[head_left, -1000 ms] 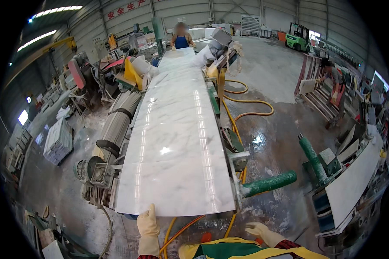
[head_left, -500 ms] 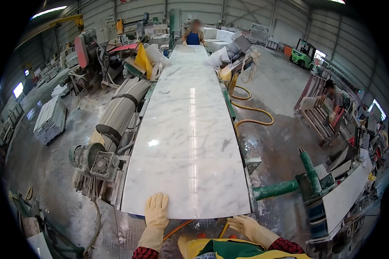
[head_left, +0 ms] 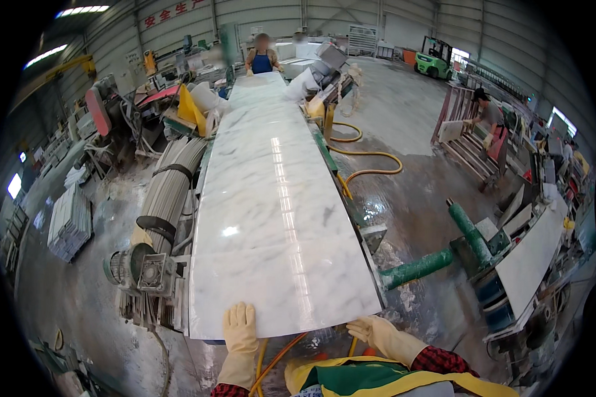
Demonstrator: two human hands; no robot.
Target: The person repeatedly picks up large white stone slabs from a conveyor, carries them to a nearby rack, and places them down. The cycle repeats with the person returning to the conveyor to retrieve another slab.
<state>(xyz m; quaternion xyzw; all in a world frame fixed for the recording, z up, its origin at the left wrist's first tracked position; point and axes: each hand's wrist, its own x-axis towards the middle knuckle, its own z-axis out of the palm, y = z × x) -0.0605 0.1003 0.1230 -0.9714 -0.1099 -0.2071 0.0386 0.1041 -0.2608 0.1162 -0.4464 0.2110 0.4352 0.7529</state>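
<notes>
A long, polished white marble slab point(head_left: 278, 218) with grey veins stretches away from me on a machine bed. My left hand point(head_left: 240, 327), in a cream rubber glove, lies flat on the slab's near edge, left of its middle, fingers stretched out. Close to the near right corner is my right hand point(head_left: 381, 334), gloved alike, its fingers extended toward the slab's edge; whether the fingertips touch the underside is hard to tell. At the far end stands a co-worker point(head_left: 262, 61) in a blue apron, hands by the slab.
A motor point(head_left: 129, 268) and a strapped bundle of strips point(head_left: 165, 188) flank the slab's left side. Rightward are a yellow hose point(head_left: 384, 159), a green roller point(head_left: 417, 268) and leaning stone pieces point(head_left: 530, 264). Another person point(head_left: 489, 122) handles slabs at a rack. A green forklift point(head_left: 434, 59) stands far back.
The view has turned slightly right, shifting the far scene leftward. Both my hands keep about the same places at the slab's near edge.
</notes>
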